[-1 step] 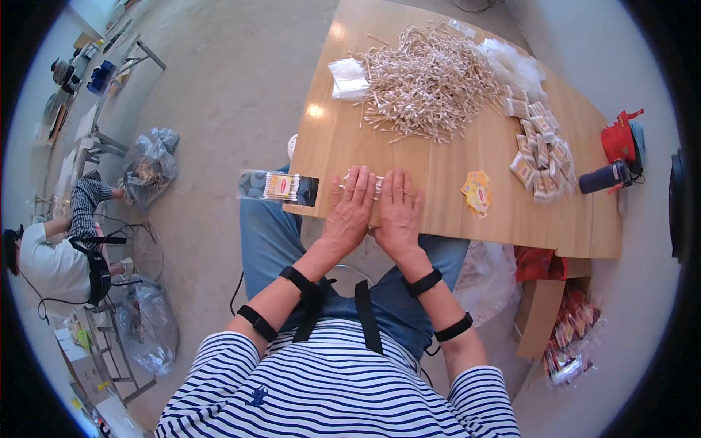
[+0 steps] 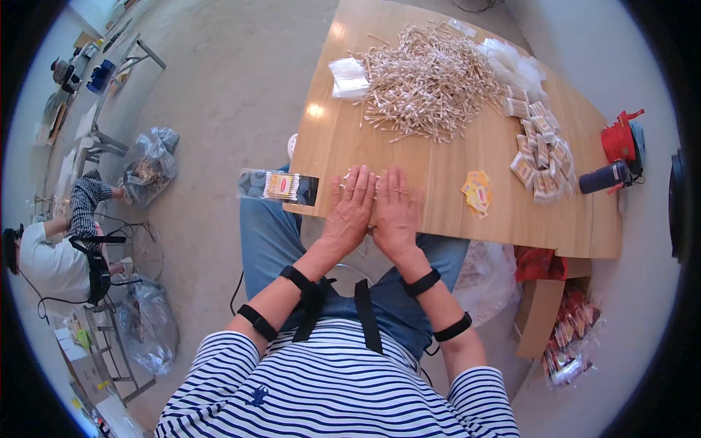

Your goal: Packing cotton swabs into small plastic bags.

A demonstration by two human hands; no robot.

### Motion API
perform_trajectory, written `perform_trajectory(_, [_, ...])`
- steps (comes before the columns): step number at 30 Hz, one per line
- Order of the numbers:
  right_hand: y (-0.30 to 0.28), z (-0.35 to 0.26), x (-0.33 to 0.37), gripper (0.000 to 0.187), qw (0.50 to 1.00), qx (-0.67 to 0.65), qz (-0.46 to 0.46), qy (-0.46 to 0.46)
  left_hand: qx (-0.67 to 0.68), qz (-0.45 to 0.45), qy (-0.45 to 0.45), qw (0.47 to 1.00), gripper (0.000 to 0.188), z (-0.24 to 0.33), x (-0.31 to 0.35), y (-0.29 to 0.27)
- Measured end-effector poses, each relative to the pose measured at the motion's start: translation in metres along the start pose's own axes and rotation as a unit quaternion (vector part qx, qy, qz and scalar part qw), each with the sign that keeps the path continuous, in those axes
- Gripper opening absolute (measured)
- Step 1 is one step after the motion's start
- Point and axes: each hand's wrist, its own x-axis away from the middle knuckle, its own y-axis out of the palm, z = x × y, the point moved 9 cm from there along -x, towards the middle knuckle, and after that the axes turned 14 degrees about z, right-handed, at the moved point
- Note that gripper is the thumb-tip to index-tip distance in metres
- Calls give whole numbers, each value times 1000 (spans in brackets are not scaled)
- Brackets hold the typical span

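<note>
My left hand point(image 2: 349, 212) lies flat near the table's front edge, its fingers stretched forward. Close beside it, my right hand point(image 2: 396, 215) is also laid flat, its fingers slightly blurred. A few cotton swabs point(image 2: 377, 177) show between and under the fingers; most of that small group is hidden by my hands. Left of my left hand, a clear packet of cotton swabs point(image 2: 282, 186) with a printed label rests on a dark block, overhanging the table's left edge. To the right of my right hand lie several yellow printed cards point(image 2: 477, 192), fanned in a small heap.
A big loose pile of cotton swabs point(image 2: 431, 80) covers the table's far part, with white plastic bags point(image 2: 349, 78) beside it. Filled swab packets point(image 2: 542, 150) are heaped at the right, near a dark bottle point(image 2: 604, 177). Another person point(image 2: 62, 252) sits at the far left.
My right hand has shifted very slightly left toward my left hand and its fingers have blurred. My left hand stays in place.
</note>
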Motion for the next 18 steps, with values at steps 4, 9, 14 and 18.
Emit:
perform_trajectory(4, [14,-18,-1,112,997,-17,40,-62,53,0,7,999,75,-4,-3,-3])
perform_trajectory(9, [18,-17,-2,113,994,-33,83,-62,210,-33,-27,977,82,-16,-10,-18])
perform_trajectory(14, [8,-24,-3,125,998,-44,11,-40,529,48,-262,806,72,-73,-28,-27])
perform_trajectory(18, [8,-27,-3,126,999,-30,7,-40,616,60,-349,704,61,-84,-27,-3])
